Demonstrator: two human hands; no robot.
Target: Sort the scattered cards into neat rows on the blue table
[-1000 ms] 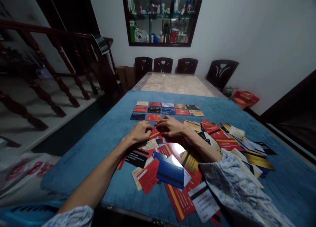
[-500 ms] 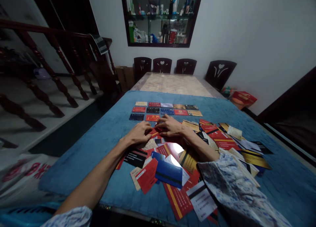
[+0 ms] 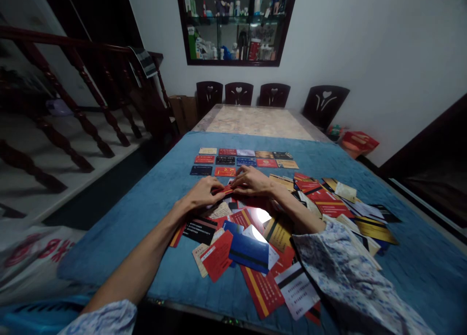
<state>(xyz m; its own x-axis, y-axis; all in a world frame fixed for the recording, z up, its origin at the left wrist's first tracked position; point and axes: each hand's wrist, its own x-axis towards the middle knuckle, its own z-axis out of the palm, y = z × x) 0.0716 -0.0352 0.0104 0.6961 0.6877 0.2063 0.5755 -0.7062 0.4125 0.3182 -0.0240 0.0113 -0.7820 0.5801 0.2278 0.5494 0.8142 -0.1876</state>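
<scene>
Between the fingertips of my left hand point(image 3: 203, 193) and my right hand point(image 3: 251, 181), a red card point(image 3: 226, 190) is pinched, partly covered by the fingers. Just beyond them, laid out in rows, are bank-type cards, among them an orange-red card point(image 3: 224, 171) and a dark blue card point(image 3: 201, 170). Below my hands spreads a loose pile with a blue card point(image 3: 250, 252), a red card point(image 3: 218, 256), a black card point(image 3: 200, 231) and a white card point(image 3: 297, 290). My right forearm reaches over part of this pile.
A blue cloth point(image 3: 138, 228) covers the near part of the table. More overlapping cards point(image 3: 333, 206) lie to the right. Dark chairs point(image 3: 239, 94) stand at the far end, a wooden railing point(image 3: 78, 116) runs along the left, and a white bag point(image 3: 32, 257) is at lower left.
The red card between my hands has tilted up off the pile, its edge now toward me. My fingers have closed on it from both sides. The view has shifted slightly.
</scene>
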